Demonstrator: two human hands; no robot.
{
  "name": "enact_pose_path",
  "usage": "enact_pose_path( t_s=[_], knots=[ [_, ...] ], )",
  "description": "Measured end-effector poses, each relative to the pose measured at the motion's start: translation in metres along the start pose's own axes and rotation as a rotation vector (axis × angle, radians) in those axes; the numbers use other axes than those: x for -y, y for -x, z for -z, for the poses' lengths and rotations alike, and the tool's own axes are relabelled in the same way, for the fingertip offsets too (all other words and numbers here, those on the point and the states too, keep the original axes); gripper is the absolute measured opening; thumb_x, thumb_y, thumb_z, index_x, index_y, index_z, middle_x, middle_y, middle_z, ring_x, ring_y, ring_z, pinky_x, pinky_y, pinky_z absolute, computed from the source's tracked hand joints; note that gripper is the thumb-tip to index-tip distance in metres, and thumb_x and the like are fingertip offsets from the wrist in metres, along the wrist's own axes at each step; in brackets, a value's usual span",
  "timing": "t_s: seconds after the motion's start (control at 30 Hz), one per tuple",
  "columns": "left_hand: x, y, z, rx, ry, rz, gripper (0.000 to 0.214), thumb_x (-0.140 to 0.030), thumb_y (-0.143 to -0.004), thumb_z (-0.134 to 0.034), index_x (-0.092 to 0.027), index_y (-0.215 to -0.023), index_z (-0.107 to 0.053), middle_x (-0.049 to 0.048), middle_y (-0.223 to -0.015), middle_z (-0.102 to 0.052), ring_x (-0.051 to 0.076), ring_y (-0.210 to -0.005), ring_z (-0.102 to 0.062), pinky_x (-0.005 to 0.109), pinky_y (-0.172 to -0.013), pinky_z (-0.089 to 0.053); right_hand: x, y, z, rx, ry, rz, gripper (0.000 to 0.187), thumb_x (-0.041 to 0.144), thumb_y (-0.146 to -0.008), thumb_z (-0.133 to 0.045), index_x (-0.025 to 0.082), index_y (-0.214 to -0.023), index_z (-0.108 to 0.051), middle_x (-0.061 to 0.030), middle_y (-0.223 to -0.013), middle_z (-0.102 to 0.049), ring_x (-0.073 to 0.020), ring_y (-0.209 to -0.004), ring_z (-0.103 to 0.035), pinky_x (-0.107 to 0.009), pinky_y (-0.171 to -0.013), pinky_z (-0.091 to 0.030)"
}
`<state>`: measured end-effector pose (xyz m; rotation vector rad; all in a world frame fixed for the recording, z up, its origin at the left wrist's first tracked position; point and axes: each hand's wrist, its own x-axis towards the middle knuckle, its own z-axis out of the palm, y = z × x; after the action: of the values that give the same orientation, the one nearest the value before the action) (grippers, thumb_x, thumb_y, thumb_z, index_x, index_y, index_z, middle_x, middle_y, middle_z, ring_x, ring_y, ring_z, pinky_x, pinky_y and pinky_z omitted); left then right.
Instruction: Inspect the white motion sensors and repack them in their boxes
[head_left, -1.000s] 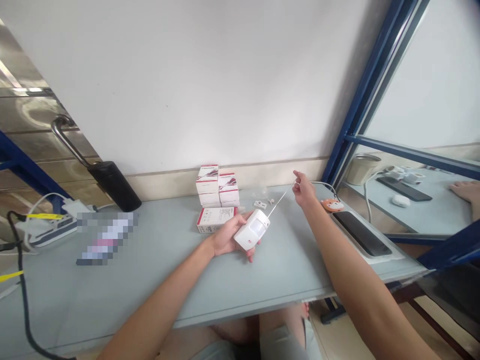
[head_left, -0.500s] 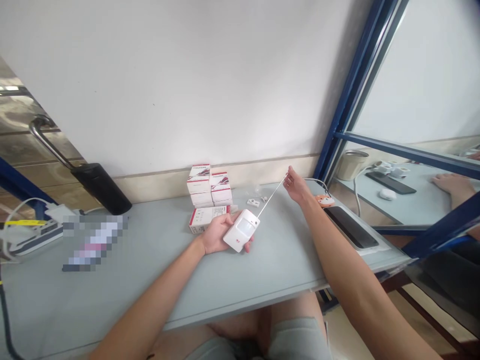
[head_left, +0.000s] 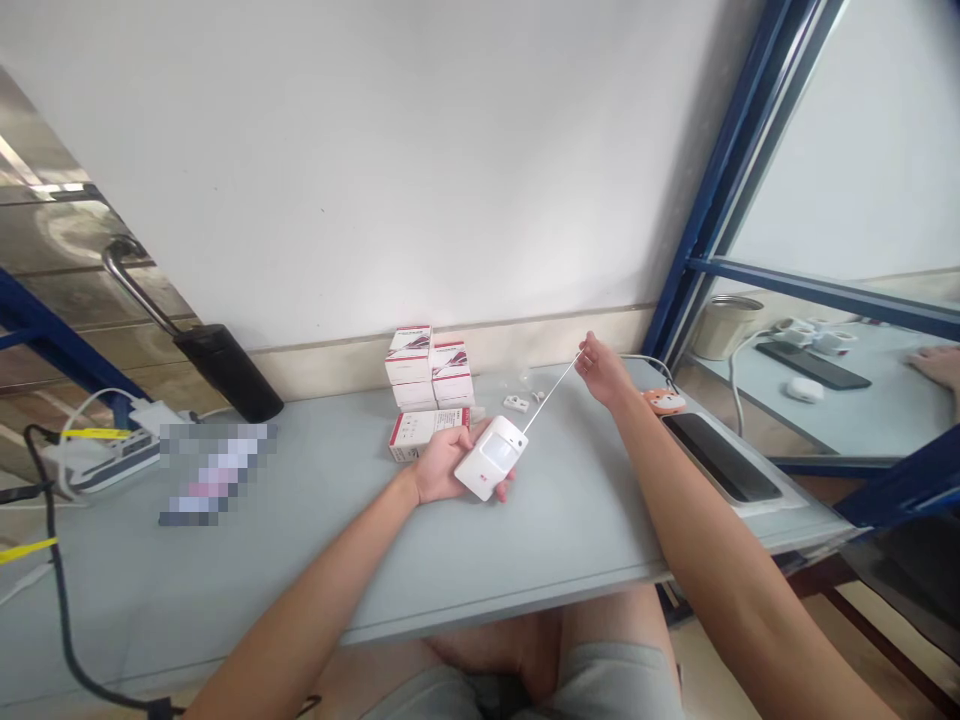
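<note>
A white motion sensor (head_left: 491, 458) with a domed lens lies tilted in my left hand (head_left: 442, 465), whose fingers wrap round its sides and back. From its top edge a thin antenna (head_left: 553, 390) runs up and to the right, fully drawn out by the look of it. My right hand (head_left: 600, 368) pinches the antenna's far tip. Behind the sensor on the table are a small white bracket (head_left: 516, 403) and a crumpled clear plastic bag (head_left: 517, 380). A white and red box (head_left: 427, 430) lies just behind my left hand.
Several small white and red boxes (head_left: 411, 368) are stacked against the wall. On the left are a black cylinder (head_left: 229, 375) with a metal arm, a power strip (head_left: 120, 455) and cables. To the right lies a dark phone-like slab (head_left: 720, 458), beside a blue-framed glass pane.
The whole view has shifted slightly, so things sit a little further right. Both hands keep their hold on the sensor and its antenna, with no clear movement between them.
</note>
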<state>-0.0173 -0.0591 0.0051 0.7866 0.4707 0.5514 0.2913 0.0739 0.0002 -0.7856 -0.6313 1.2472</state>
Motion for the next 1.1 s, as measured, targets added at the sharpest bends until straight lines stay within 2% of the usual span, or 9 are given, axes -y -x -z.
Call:
enact_pose_path(
  t_s=[0.4,0.87,1.0,1.1],
  knots=[
    [0.0,0.001,-0.001,0.01,0.002,0.019,0.046,-0.022,-0.073,-0.053,-0.021,-0.119,-0.054,0.0134,-0.098,-0.071,0.033,-0.074,-0.071,0.047,-0.072,-0.054,-0.003,-0.001,0.001,-0.028,0.049,-0.01,0.036,0.044,-0.081,-0.088,0.024,-0.08,-0.058,0.0058,-0.072,-0.061,-0.0065,-0.055,-0.055,-0.017,-0.051,-0.05],
    [0.001,0.0,0.001,-0.019,0.06,0.021,0.048,-0.021,-0.073,-0.053,-0.021,-0.12,-0.056,0.0157,-0.103,-0.07,0.035,-0.076,-0.071,0.047,-0.068,-0.054,-0.005,0.001,0.0,-0.074,-0.012,-0.009,0.04,0.035,-0.075,-0.094,0.024,-0.081,-0.056,0.0079,-0.07,-0.061,-0.004,-0.053,-0.054,-0.014,-0.049,-0.049],
    [-0.001,0.005,-0.005,-0.045,0.121,0.0,0.047,-0.023,-0.073,-0.054,-0.021,-0.12,-0.058,0.016,-0.103,-0.069,0.034,-0.079,-0.07,0.04,-0.064,-0.05,0.001,0.008,-0.004,-0.068,-0.012,0.01,0.041,0.038,-0.075,-0.093,0.025,-0.082,-0.055,0.0079,-0.07,-0.06,-0.0052,-0.052,-0.052,-0.015,-0.048,-0.048],
    [-0.003,0.011,-0.014,-0.046,0.157,0.002,0.045,-0.028,-0.075,-0.055,-0.016,-0.117,-0.061,0.0174,-0.094,-0.068,0.027,-0.065,-0.063,0.035,-0.062,-0.045,0.007,0.012,-0.011,-0.042,-0.012,0.06,0.043,0.042,-0.073,-0.093,0.026,-0.083,-0.054,0.0083,-0.071,-0.059,-0.0057,-0.053,-0.051,-0.017,-0.049,-0.048]
  ],
)
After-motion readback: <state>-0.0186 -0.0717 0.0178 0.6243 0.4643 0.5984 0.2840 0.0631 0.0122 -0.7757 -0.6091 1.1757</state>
